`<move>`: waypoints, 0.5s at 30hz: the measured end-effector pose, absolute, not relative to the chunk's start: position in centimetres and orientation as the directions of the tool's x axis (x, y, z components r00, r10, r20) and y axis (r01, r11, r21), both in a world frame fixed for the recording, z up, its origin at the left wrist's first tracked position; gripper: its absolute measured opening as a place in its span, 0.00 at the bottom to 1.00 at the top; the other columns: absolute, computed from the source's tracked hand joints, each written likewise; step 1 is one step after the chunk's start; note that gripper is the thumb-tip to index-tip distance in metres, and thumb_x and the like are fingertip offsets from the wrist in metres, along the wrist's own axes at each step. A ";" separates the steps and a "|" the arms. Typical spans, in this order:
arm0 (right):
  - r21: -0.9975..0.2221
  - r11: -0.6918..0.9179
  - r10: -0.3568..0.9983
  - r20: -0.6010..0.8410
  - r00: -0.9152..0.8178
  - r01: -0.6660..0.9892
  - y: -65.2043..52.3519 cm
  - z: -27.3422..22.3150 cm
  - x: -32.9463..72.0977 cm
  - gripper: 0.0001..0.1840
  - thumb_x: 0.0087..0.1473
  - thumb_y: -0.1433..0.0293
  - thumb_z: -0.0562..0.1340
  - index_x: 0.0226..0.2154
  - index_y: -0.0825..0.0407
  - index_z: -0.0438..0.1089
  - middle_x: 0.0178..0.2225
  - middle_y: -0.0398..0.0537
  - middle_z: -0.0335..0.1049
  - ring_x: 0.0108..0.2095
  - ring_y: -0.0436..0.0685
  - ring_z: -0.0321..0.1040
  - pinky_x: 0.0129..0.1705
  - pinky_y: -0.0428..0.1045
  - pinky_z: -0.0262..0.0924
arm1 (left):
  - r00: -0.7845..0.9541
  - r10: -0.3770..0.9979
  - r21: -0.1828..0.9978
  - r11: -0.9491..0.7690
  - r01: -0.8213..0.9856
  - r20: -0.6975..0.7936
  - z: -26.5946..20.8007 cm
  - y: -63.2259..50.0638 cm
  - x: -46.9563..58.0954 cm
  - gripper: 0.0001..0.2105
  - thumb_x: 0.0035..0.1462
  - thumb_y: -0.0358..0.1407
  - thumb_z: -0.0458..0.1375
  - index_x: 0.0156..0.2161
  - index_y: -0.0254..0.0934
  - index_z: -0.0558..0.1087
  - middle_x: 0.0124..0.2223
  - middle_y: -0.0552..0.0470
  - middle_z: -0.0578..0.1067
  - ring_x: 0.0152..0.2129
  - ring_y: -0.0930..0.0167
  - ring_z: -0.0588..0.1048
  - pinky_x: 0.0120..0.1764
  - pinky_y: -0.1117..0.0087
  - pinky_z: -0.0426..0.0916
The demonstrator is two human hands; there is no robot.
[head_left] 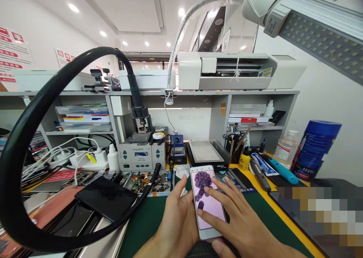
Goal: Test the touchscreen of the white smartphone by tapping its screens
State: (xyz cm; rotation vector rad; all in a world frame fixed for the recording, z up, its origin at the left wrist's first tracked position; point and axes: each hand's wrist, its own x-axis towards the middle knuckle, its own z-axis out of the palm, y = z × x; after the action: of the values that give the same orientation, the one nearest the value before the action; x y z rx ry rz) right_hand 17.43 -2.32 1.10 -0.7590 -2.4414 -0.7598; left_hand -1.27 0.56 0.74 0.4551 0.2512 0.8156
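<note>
A white smartphone [210, 205] stands tilted above the green mat [146, 222], its lit screen showing a pink background with purple round marks. My left hand [181, 216] supports it along the left edge and from behind, with the thumb up beside the frame. Over the screen lies my right hand [241, 216], its fingers spread and several fingertips at the glass. The back of the phone is hidden, as are most of my left fingers.
A black hose [21, 197] loops across the left from a grey hot-air station [143, 156]. Dark phones [106, 197] are piled at left. Behind sits a tray of small parts [151, 180]. Bottles, tools and a blue roll [320, 148] line the right; a lamp [323, 31] hangs above.
</note>
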 end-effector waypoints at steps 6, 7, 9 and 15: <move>0.362 0.712 0.327 0.588 -0.740 0.602 -2.5 1.5 17.5 0.20 0.50 0.71 0.64 0.47 0.46 0.74 0.56 0.54 0.70 0.64 0.68 0.56 0.65 0.68 0.53 | 0.671 0.741 0.480 0.602 -0.638 -0.037 0.5 0.8 -1.3 0.34 0.63 0.55 0.50 0.63 0.30 0.67 0.51 0.35 0.77 0.47 0.53 0.76 0.51 0.58 0.65; 0.354 0.722 0.311 0.602 -0.735 0.595 -2.3 1.4 17.6 0.20 0.50 0.71 0.63 0.48 0.46 0.73 0.56 0.55 0.69 0.64 0.68 0.55 0.64 0.68 0.53 | 0.673 0.739 0.482 0.603 -0.636 -0.036 0.5 0.8 -1.3 0.34 0.63 0.55 0.50 0.63 0.30 0.67 0.51 0.35 0.77 0.46 0.53 0.76 0.51 0.58 0.65; 0.328 0.727 0.304 0.634 -0.711 0.603 -2.0 1.1 17.8 0.22 0.51 0.72 0.62 0.50 0.49 0.72 0.57 0.58 0.66 0.66 0.69 0.53 0.63 0.69 0.55 | 0.675 0.737 0.486 0.604 -0.631 -0.038 0.5 0.8 -1.4 0.34 0.63 0.56 0.50 0.63 0.31 0.67 0.51 0.36 0.77 0.46 0.54 0.76 0.50 0.58 0.65; 0.293 0.728 0.302 0.675 -0.673 0.620 -1.8 1.0 18.0 0.22 0.52 0.74 0.60 0.51 0.53 0.70 0.58 0.61 0.64 0.66 0.72 0.53 0.61 0.71 0.54 | 0.671 0.737 0.511 0.611 -0.605 -0.088 0.6 0.7 -1.5 0.35 0.61 0.58 0.49 0.62 0.31 0.67 0.49 0.35 0.77 0.43 0.54 0.76 0.46 0.57 0.67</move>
State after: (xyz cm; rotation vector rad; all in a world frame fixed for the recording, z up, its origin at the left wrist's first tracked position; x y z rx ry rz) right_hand 17.95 -1.84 1.04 -0.6952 -2.3206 -0.6845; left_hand -1.46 0.71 0.63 0.4699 0.3037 0.7875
